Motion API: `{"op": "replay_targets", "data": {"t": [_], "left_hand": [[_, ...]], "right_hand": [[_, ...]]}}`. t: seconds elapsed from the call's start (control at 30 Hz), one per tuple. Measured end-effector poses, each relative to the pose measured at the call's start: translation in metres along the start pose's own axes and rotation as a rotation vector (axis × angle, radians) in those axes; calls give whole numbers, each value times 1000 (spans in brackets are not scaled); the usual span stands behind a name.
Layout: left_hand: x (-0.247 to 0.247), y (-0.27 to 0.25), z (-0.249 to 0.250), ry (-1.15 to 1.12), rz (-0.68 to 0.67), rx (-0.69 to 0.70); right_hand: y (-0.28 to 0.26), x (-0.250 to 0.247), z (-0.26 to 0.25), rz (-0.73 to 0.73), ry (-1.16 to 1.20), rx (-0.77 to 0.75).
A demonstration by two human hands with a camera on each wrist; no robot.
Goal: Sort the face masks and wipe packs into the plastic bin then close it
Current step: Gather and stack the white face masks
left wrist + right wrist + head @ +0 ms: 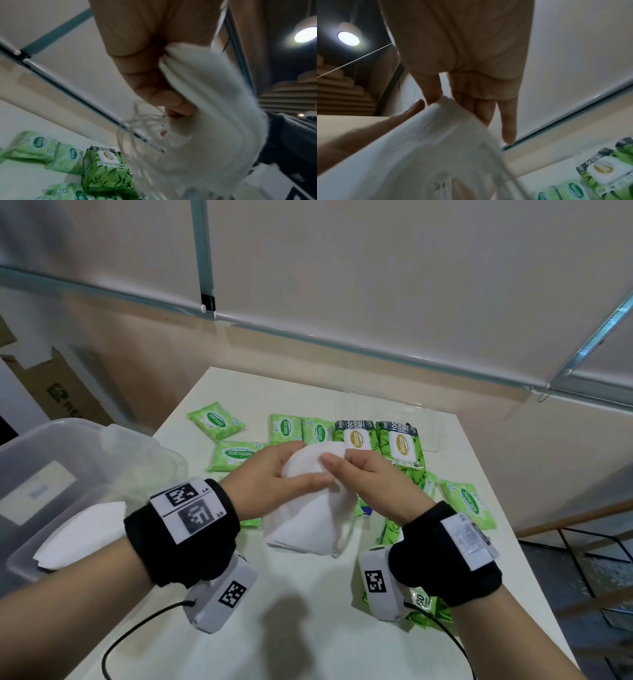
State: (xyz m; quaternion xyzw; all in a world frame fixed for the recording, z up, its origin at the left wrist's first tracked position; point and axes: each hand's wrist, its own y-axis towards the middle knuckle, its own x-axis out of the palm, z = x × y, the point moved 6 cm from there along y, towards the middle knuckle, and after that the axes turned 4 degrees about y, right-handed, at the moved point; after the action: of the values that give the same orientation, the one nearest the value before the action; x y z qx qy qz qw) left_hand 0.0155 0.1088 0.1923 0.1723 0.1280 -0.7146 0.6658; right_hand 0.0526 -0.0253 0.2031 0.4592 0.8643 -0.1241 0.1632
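Even, soft indoor light fills the head view; the table (308,628) is bright, with faint shadows of the arms near its front edge. Straight wall lines bow toward the frame edges — wide-angle distortion. Both wrist views are dimmer and blurred by motion: the masks (214,121) smear, the packs (607,175) are out of focus. A round ceiling lamp (348,38) glares against dark surroundings — haloed.

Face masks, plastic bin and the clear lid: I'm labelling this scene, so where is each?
face masks (308,518), head view, on the white stack's hanging lower part.
plastic bin (44,436), head view, near rim.
clear lid (380,405), head view, its flat top.
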Motion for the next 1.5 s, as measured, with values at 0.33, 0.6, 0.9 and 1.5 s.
{"op": "replay_targets", "data": {"t": [0.33, 0.6, 0.9, 1.5], "left_hand": [[12, -5, -3, 587, -7, 131], [17, -1, 4, 727, -85, 124], [17, -6, 4, 314, -391, 70], [-14, 2, -15, -534, 216, -244]], "right_hand": [[2, -13, -1, 277, 159, 10], [1, -9, 9, 212, 266, 115], [-2, -15, 7, 193, 104, 91], [-18, 12, 33, -61, 516, 177]]}}
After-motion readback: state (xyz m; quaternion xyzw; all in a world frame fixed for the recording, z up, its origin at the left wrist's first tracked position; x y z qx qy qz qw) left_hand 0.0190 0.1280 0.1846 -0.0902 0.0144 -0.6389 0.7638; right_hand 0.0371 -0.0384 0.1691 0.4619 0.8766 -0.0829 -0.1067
